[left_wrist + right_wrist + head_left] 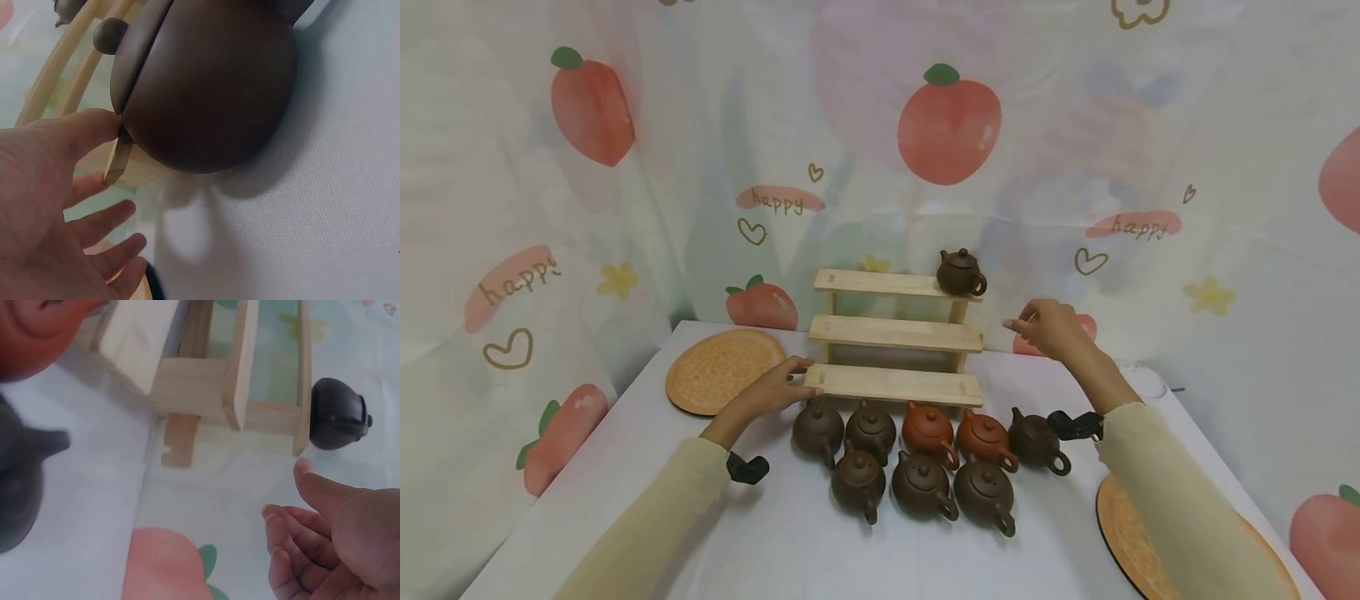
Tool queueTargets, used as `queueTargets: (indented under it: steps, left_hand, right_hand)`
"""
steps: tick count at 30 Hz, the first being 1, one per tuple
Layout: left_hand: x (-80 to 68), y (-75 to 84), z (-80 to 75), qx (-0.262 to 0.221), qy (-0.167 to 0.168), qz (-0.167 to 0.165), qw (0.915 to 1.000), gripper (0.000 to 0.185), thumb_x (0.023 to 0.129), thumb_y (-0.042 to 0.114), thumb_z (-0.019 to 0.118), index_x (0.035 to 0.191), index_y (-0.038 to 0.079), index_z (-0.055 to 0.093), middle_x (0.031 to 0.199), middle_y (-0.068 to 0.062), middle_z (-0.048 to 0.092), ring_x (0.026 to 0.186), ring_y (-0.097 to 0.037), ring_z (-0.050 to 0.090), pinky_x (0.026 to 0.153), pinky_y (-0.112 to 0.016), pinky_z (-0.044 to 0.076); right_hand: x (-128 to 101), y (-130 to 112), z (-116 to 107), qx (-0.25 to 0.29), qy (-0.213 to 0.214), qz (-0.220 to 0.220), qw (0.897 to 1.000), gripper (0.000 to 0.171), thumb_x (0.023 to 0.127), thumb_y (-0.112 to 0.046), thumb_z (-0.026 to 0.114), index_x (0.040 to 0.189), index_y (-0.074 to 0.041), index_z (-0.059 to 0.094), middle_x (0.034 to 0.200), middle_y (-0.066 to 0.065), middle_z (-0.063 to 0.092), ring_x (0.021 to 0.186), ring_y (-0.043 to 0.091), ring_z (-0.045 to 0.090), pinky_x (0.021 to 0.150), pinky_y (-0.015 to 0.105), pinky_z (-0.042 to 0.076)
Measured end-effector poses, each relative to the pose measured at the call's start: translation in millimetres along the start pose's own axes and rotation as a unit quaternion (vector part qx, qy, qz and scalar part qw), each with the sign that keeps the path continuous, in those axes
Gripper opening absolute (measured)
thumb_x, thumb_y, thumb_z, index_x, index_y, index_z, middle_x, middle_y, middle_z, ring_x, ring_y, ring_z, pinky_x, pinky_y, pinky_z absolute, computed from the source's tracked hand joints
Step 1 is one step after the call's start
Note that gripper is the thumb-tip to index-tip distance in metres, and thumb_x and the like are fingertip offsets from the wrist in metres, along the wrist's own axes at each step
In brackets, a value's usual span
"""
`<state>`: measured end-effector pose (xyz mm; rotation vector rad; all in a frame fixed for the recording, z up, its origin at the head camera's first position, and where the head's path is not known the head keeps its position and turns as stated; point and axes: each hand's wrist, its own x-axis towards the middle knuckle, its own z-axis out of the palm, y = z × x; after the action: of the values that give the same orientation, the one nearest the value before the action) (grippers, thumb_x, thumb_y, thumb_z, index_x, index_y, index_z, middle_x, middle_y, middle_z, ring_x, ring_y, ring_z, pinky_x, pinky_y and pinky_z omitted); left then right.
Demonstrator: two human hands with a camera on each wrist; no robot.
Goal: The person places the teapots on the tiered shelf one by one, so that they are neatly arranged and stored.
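A three-tier wooden stand (895, 333) stands at the middle back of the table. My left hand (775, 387) pinches the left end of its lowest board (117, 161) between thumb and index finger, the other fingers spread apart. Close to that thumb is a dark brown teapot (206, 81). On the right end of the top board sits another dark brown teapot (959, 272). To the right of the stand, my right hand (1049, 327) is raised with loosely bent fingers and holds nothing. In the right wrist view its thumb (319, 487) is just below the top board's end.
In front of the stand, several teapots gather in two rows, including a reddish-brown teapot (928, 429) and a dark teapot (1036, 440) at the right. Round orange mats lie at the left (722, 367) and under the right sleeve (1131, 533). A fruit-print cloth (865, 100) hangs behind.
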<state>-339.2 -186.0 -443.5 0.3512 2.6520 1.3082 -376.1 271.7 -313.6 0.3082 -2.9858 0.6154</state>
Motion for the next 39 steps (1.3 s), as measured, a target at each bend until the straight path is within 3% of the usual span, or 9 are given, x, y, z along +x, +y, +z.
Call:
queueTargets:
  steps: [3, 7, 12, 20, 25, 29, 35, 39]
  left_hand:
    - [0.5, -1.3, 1.6, 0.001, 0.000, 0.001, 1.0000, 0.070, 0.099, 0.033, 0.071, 0.155, 0.001, 0.044, 0.161, -0.028, 0.043, 0.148, -0.055, 0.037, 0.121, -0.064, 0.032]
    - [0.3, -1.6, 3.0, -0.006, 0.002, 0.002, 1.0000, 0.071, 0.099, 0.034, 0.071, 0.156, 0.002, 0.043, 0.161, -0.028, 0.043, 0.148, -0.055, 0.038, 0.121, -0.064, 0.033]
    - [0.0, -1.8, 3.5, -0.006, 0.005, 0.008, 0.9999, 0.070, 0.099, 0.033, 0.072, 0.155, 0.001, 0.045, 0.160, -0.028, 0.044, 0.148, -0.054, 0.039, 0.120, -0.063, 0.034]
    - [1.1, -0.2, 2.6, -0.008, 0.002, 0.007, 0.9999, 0.070, 0.099, 0.033, 0.072, 0.155, 0.001, 0.045, 0.161, -0.027, 0.044, 0.149, -0.053, 0.038, 0.121, -0.063, 0.033]
    - [0.2, 1.2, 1.7, -0.004, 0.002, 0.005, 1.0000, 0.070, 0.100, 0.033, 0.071, 0.155, 0.000, 0.044, 0.162, -0.026, 0.043, 0.150, -0.052, 0.038, 0.123, -0.061, 0.032]
    - [-0.8, 1.7, 1.3, -0.003, 0.001, 0.005, 1.0000, 0.070, 0.100, 0.032, 0.071, 0.155, -0.001, 0.043, 0.161, -0.028, 0.043, 0.149, -0.053, 0.038, 0.122, -0.062, 0.032]
    - [-1.6, 2.9, 0.7, 0.004, -0.003, 0.001, 1.0000, 0.072, 0.100, 0.033, 0.071, 0.157, 0.000, 0.042, 0.160, -0.030, 0.044, 0.148, -0.056, 0.037, 0.120, -0.065, 0.033]
    - [-1.8, 3.9, 0.3, 0.004, -0.006, -0.003, 1.0000, 0.072, 0.100, 0.034, 0.070, 0.157, 0.001, 0.041, 0.160, -0.030, 0.043, 0.149, -0.055, 0.036, 0.121, -0.065, 0.033]
  right_hand:
    - [-16.1, 14.3, -1.2, 0.009, -0.009, -0.016, 1.000, 0.041, 0.106, -0.028, 0.065, 0.115, 0.012, 0.066, 0.098, 0.026, 0.072, 0.082, 0.033, 0.070, 0.068, 0.044, 0.057]
    - [-40.9, 30.3, 2.7, 0.014, -0.011, -0.030, 0.999, 0.034, 0.106, -0.027, 0.066, 0.108, 0.007, 0.068, 0.084, 0.013, 0.073, 0.073, 0.025, 0.069, 0.062, 0.037, 0.052]
    - [-77.6, 43.3, 15.9, 0.002, -0.032, -0.014, 0.999, 0.040, 0.106, -0.037, 0.066, 0.105, 0.002, 0.069, 0.077, 0.003, 0.069, 0.070, 0.019, 0.061, 0.060, 0.034, 0.047]
    - [-126.0, 54.7, 45.2, -0.013, -0.104, 0.049, 0.993, 0.061, 0.109, -0.052, 0.052, 0.108, 0.008, 0.060, 0.092, 0.016, 0.066, 0.077, 0.025, 0.060, 0.065, 0.039, 0.050]
    - [-143.5, 57.9, 63.0, -0.011, -0.126, 0.076, 0.989, 0.063, 0.106, -0.055, 0.057, 0.104, 0.008, 0.056, 0.087, 0.014, 0.062, 0.077, 0.024, 0.056, 0.065, 0.038, 0.048]
    - [-153.4, 60.0, 74.5, -0.005, -0.126, 0.059, 0.990, 0.050, 0.104, -0.048, 0.063, 0.092, 0.000, 0.057, 0.079, 0.007, 0.057, 0.072, 0.021, 0.053, 0.062, 0.036, 0.044]
    - [-156.9, 64.8, 86.2, -0.013, -0.090, 0.036, 0.995, 0.041, 0.107, -0.042, 0.062, 0.089, -0.005, 0.057, 0.084, 0.012, 0.064, 0.080, 0.027, 0.061, 0.068, 0.043, 0.048]
    - [-157.1, 66.0, 90.7, -0.013, -0.068, 0.028, 0.997, 0.039, 0.107, -0.038, 0.063, 0.085, -0.007, 0.055, 0.078, 0.008, 0.060, 0.077, 0.025, 0.058, 0.067, 0.041, 0.047]
